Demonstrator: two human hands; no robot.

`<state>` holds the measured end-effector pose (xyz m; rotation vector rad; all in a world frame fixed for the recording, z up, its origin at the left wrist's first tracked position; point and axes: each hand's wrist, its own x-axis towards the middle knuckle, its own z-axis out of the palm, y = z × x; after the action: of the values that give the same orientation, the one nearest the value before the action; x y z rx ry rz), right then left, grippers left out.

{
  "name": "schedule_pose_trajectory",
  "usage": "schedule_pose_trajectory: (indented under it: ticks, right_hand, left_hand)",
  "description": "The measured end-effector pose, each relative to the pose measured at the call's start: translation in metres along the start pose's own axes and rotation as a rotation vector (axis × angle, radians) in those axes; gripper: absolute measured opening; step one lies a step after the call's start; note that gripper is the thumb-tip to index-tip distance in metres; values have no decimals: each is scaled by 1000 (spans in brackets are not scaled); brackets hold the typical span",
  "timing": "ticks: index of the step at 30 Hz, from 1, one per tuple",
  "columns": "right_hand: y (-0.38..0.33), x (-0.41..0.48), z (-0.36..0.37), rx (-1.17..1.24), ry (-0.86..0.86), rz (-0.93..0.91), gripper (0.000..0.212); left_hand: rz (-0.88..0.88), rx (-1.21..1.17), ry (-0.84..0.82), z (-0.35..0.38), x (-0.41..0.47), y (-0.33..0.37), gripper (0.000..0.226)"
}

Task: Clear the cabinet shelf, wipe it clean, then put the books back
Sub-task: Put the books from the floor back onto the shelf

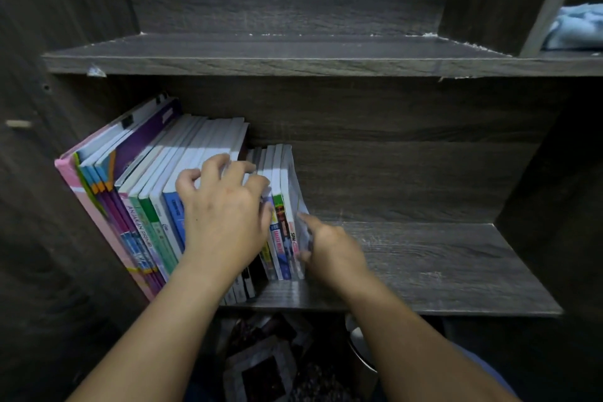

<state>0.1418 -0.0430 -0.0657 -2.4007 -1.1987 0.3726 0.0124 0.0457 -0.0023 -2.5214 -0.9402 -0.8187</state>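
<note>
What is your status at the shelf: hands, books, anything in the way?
Left hand grips books from above. Right hand, blurred, at the end book. Row standing on the shelf. Blue cloth aside, upper right.

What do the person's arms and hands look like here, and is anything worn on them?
Left hand and right hand are both bare, on bare forearms up to the frame edge. No sleeve, glove, ring, watch or bracelet shows. The right hand is slightly motion-blurred.

The cabinet shelf (424,258) is dark grey wood-grain board, matt and a little rough. The books (140,228) have glossy coloured covers and white paper edges. The blue cloth (574,26) looks soft.
</note>
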Motion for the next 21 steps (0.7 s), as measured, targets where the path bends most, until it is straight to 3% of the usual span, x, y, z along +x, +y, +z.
schedule_pose_trajectory:
  ticks: [3,12,21]
  right_hand:
    - [6,-13,-27,-131,101,-6,49]
    - [70,-102,-97,-265,295,45,53]
    - [180,-255,-112,-97,325,267,48]
  left_hand:
    - [18,-33,10,3,-6,9,24]
    - [210,-261,14,-20,-24,92,34]
    - [540,-485,-199,-50,-75,235,32]
